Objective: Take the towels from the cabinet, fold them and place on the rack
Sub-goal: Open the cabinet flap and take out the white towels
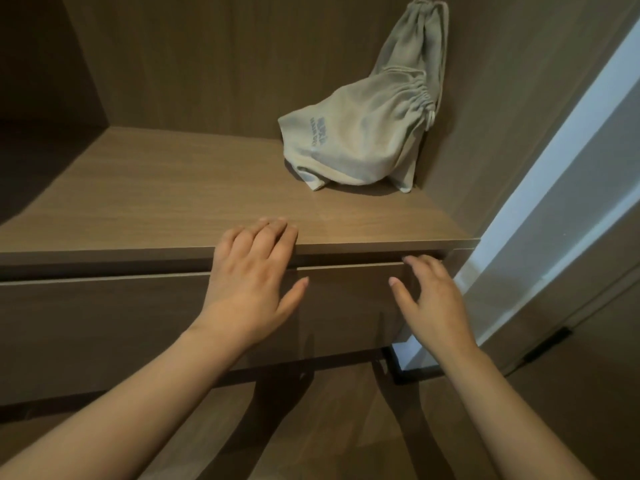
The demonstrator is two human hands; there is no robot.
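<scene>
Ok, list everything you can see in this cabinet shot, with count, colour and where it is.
cloth drawstring bags: apparently two, pale grey-beige, back right corner of the shelf, one slumped, one leaning upright behind it
shelf: one, brown wood, across the middle of the view
drawer front: one, darker brown, directly under the shelf
cabinet back wall: one, brown wood, behind the shelf
white strip: one, white, right of the cabinet
left hand: one, bare, fingers resting on the shelf's front edge
right hand: one, bare, fingertips at the drawer front's top edge, near its right end
</scene>
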